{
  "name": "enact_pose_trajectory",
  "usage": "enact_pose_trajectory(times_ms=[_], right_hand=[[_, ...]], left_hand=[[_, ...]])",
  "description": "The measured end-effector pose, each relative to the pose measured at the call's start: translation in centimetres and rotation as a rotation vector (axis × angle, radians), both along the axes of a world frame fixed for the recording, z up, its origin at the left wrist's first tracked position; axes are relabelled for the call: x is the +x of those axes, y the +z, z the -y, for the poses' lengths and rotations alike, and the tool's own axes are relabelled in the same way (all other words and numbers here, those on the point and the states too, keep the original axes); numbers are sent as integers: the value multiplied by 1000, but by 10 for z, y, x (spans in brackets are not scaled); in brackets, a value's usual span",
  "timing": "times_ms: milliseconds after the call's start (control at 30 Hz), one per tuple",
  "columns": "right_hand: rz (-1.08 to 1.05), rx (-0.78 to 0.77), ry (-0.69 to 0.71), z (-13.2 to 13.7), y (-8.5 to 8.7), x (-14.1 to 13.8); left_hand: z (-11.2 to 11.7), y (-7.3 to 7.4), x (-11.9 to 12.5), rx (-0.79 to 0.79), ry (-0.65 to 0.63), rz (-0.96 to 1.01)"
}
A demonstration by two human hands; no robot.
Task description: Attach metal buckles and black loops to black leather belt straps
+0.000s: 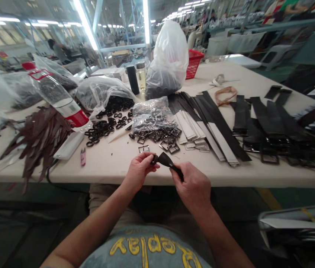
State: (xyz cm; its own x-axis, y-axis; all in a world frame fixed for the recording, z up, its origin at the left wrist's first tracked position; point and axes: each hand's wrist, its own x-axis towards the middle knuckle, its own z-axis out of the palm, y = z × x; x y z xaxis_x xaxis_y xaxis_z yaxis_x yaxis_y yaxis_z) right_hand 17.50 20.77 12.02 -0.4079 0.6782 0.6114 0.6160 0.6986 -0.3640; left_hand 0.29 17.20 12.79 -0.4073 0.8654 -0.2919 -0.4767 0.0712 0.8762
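Observation:
Between the thumb and fingers of my left hand point(140, 169) is a small black belt loop point(154, 160). My right hand point(192, 182) is closed around a black belt strap point(167, 160), whose end points at the loop; whether the two touch I cannot tell. Just beyond my left hand a single metal buckle point(144, 149) lies on the table. Behind it is a heap of dark buckles point(157, 134), partly under a clear plastic bag point(153, 111). Loose black loops point(100, 130) are piled to the left of the buckles.
Black straps with pale ends point(215, 137) lie right of the buckles, and buckled straps point(269, 126) farther right. Brown strips point(38, 137), a plastic bottle point(59, 98) and pink thread snips point(83, 157) are at left. A white bag point(167, 59) and red basket point(194, 64) stand behind.

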Motion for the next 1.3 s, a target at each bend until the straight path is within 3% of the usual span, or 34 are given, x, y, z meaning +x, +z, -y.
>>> enact_pose_trajectory(times_ms=[200,433,633,933,1300], right_hand=[[21,-17,55,11,-9,-6],[-28,-20,104,8,-10,-2],[-18,-34,87,4,-15,3],[-89,-138,151,-1,-21,1],[-417,-420,203,-7,-22,2]], left_hand=[[-5,-2,3,74,33,26],[-3,2,4,-122,-101,315],[2,-4,3,-106,-111,248],[3,-4,6,-77,-69,357],[13,-11,23,-5,-76,454]])
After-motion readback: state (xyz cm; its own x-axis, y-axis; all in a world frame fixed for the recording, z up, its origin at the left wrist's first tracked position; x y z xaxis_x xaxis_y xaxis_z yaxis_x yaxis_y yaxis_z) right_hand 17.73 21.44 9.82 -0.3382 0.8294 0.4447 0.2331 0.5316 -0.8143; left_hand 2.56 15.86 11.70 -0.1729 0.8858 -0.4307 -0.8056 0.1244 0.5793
